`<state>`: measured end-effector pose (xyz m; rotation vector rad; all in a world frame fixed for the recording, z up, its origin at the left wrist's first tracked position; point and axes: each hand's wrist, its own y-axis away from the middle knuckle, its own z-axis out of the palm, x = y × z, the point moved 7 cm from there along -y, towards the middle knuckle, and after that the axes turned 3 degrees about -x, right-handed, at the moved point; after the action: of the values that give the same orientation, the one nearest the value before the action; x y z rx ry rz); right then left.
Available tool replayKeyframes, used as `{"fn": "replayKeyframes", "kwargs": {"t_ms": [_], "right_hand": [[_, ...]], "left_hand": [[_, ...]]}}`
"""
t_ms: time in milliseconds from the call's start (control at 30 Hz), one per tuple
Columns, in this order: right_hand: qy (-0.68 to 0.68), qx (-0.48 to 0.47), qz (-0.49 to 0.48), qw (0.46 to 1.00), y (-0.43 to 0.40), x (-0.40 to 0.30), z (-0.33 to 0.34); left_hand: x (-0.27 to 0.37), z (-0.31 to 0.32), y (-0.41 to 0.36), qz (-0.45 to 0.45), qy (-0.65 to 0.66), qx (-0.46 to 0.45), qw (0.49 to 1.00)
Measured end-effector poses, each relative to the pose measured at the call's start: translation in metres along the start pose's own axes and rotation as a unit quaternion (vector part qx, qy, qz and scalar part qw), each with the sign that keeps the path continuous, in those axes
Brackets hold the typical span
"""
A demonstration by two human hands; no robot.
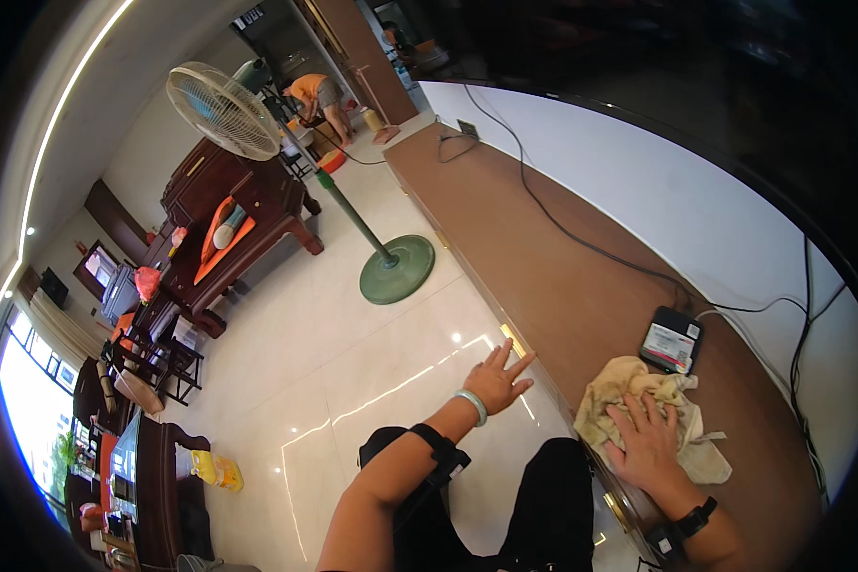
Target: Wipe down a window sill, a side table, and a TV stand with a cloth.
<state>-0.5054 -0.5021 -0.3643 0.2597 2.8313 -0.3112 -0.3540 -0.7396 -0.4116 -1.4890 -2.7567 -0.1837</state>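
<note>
A crumpled, stained cloth (608, 386) lies on the brown top of a long low cabinet (500, 222). My right hand (643, 436) rests on it with the fingers spread, pressing it flat against the surface. My left hand (497, 379), a pale bangle at its wrist, is held out with fingers apart beside the cabinet's front edge, near a gold-coloured handle (513, 340); whether it touches the edge I cannot tell. Just beyond the cloth sits a black box with a printed label (672, 343).
Black cables (579, 247) run along the cabinet top below a large dark screen (658, 64). A standing fan with a round green base (397, 269) is on the tiled floor. Wooden furniture (229, 207) and a yellow jug (217, 470) are at the left. A person (314, 93) bends over in the background.
</note>
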Motion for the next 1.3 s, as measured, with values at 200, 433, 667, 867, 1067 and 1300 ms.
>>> {"fn": "replayKeyframes", "kwargs": {"t_ms": [200,433,667,867,1067,1300], "right_hand": [[0.021,-0.002,-0.006,1.000,-0.014,-0.023,0.002],[0.062,-0.026,0.016,0.998,-0.035,-0.029,0.015],[0.088,-0.138,-0.008,0.986,-0.021,-0.023,0.034],[0.091,-0.137,0.014,0.986,-0.013,-0.016,0.044],[0.105,-0.151,0.033,0.982,-0.010,-0.016,0.048],[0.114,-0.147,0.114,0.976,-0.038,-0.018,0.051]], "left_hand": [[-0.008,-0.007,0.025,0.014,0.057,-0.066,0.996],[0.007,-0.015,0.059,0.147,0.172,-0.103,0.968],[-0.012,-0.017,0.131,0.229,0.042,-0.170,0.958],[-0.071,-0.027,0.093,0.151,0.077,-0.113,0.979],[-0.054,-0.002,0.102,0.169,0.171,-0.240,0.941],[-0.027,0.021,0.107,0.123,0.220,-0.229,0.940]]}}
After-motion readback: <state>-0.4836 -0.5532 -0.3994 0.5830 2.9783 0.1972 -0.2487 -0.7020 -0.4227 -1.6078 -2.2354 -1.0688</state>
